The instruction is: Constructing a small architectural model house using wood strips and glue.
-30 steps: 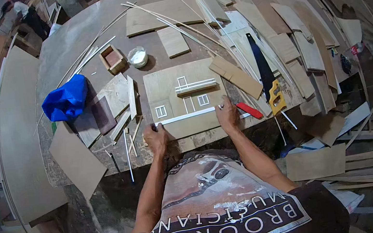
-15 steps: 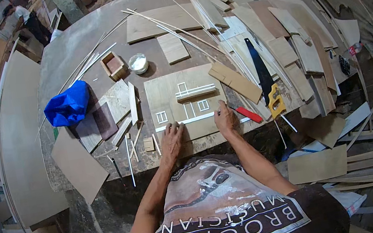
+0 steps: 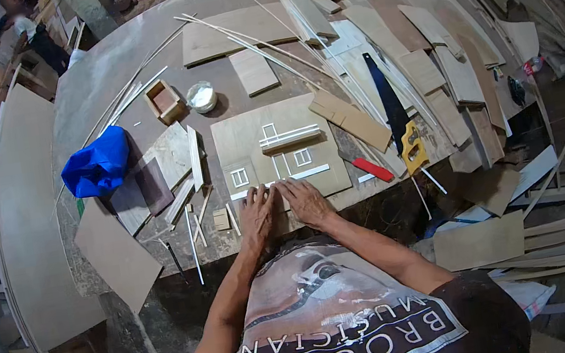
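Observation:
A flat plywood panel (image 3: 235, 132) lies in front of me with a little white-trimmed house front on it. It bears small white window frames (image 3: 239, 177), a raised ledge (image 3: 290, 138) and thin upright strips. Along its lower part runs a long white strip (image 3: 313, 171). My left hand (image 3: 257, 219) rests its fingertips on the strip near its left part. Close beside it, my right hand (image 3: 308, 204) lies with fingers stretched out at the strip's middle. Neither hand grasps anything that I can see. Right of the panel lies a red-handled knife (image 3: 372, 169).
A handsaw (image 3: 389, 100) with a yellow handle lies at right by stacked boards (image 3: 421, 73). Further back are a tub of white paste (image 3: 201, 97) and a small wooden box (image 3: 164, 100). A blue bag (image 3: 96, 163) sits at left. Another person (image 3: 39, 41) is far left.
My right hand has moved left from the strip's right end to its middle, next to my left hand. The left hand stays on the strip. The view has shifted slightly.

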Demonstrator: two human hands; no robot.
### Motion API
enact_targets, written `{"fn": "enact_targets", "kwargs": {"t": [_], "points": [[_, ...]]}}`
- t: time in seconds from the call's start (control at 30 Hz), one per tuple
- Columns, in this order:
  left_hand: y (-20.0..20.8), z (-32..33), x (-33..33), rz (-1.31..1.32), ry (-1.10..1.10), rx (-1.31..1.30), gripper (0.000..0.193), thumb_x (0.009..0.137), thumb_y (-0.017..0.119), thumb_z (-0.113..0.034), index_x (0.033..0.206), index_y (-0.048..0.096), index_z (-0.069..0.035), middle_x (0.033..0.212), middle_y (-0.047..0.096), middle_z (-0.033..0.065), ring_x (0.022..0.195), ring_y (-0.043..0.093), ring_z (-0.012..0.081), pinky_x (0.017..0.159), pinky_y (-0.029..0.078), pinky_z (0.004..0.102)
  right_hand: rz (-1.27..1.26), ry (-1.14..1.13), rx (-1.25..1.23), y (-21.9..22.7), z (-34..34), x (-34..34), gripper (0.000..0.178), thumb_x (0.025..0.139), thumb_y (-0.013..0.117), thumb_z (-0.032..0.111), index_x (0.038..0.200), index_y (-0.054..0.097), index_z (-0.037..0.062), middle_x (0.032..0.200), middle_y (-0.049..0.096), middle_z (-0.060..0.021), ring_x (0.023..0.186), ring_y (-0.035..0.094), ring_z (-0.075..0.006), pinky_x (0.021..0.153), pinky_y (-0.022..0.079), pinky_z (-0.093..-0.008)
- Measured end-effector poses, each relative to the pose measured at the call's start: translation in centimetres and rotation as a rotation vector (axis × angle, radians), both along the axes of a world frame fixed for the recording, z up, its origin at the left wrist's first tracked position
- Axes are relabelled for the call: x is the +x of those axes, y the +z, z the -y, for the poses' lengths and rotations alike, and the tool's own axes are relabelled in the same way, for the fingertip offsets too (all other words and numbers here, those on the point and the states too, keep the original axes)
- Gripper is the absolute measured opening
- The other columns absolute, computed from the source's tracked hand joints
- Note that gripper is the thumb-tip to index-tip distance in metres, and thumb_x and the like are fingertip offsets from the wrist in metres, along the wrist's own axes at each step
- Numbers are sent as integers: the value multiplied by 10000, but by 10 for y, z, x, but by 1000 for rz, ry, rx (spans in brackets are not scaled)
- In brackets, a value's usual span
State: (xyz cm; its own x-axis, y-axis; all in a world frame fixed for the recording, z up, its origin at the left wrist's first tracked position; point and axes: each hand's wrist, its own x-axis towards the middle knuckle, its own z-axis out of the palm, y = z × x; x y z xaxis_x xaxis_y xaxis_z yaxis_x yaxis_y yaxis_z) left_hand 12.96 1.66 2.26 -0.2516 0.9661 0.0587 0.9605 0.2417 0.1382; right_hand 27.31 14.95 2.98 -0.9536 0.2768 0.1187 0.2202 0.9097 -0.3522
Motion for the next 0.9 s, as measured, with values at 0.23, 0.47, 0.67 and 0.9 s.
{"fn": "enact_targets", "kwargs": {"t": [0.23, 0.47, 0.67, 0.9], "points": [[13, 10, 4, 130, 95, 126, 465, 929, 575, -316, 1331, 547, -83, 1294, 545, 138, 1232, 471, 353, 958, 410, 484, -64, -107, 16, -8, -14, 21, 550, 832, 548, 95, 1359, 446, -25, 1282, 557, -222, 1221, 517, -354, 1066, 383, -452], [23, 24, -9, 165, 192, 126, 433, 926, 583, -277, 1282, 553, -32, 1261, 543, 162, 1182, 502, 356, 969, 421, 495, -143, -296, -76, -13, -59, 52, 476, 814, 513, 58, 1275, 502, -60, 1193, 605, -255, 1125, 568, -404, 1004, 429, -481], [20, 24, -1, 199, 250, 179, 442, 922, 596, -284, 1294, 539, -50, 1277, 531, 176, 1216, 479, 360, 967, 408, 498, -155, -301, -84, -13, -63, 54, 433, 806, 508, 8, 1237, 492, -40, 1149, 634, -237, 1090, 584, -402, 990, 434, -480], [25, 31, 1, 166, 270, 216, 456, 903, 623, -302, 1305, 573, -92, 1223, 524, 156, 1176, 473, 351, 942, 380, 497, -165, -355, -130, -19, -61, 55, 438, 790, 489, 4, 1226, 498, -36, 1098, 668, -221, 1064, 595, -401, 989, 432, -495]]}}
